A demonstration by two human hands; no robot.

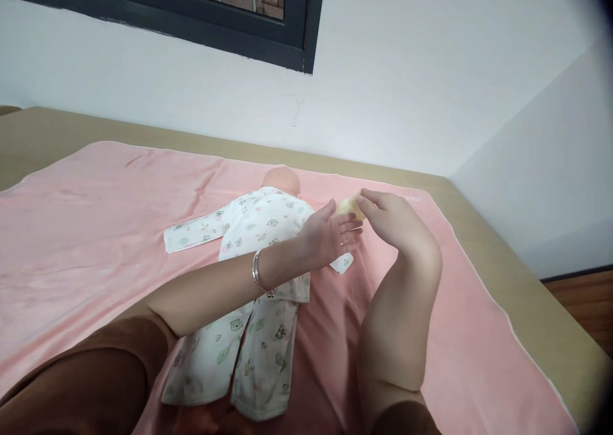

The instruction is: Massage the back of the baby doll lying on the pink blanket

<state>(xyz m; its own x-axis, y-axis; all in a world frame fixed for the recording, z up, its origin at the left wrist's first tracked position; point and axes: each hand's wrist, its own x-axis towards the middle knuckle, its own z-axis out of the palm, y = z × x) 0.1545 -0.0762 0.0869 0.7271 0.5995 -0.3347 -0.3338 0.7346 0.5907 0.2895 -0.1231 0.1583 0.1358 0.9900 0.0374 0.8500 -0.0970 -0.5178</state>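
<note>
My left hand (328, 236), with a silver bangle at the wrist, is held palm toward the right with its fingers stretched out and apart. Just beyond its fingers is a small pale yellow, shiny object (348, 207), whose kind I cannot make out. My right hand (389, 216) is bent over at the wrist, its fingers curled at the right end of that object. Beneath my left forearm lies a bald baby doll (281, 180) in a white printed top (261, 221) and matching trousers (265, 352). The doll's face does not show.
A pink blanket (110, 230) with some creases lies under the doll on a light wooden table (531, 288). Behind it rises a white wall (383, 103) with a dark-framed window (306, 32). Brown wood (582, 301) shows at the far right.
</note>
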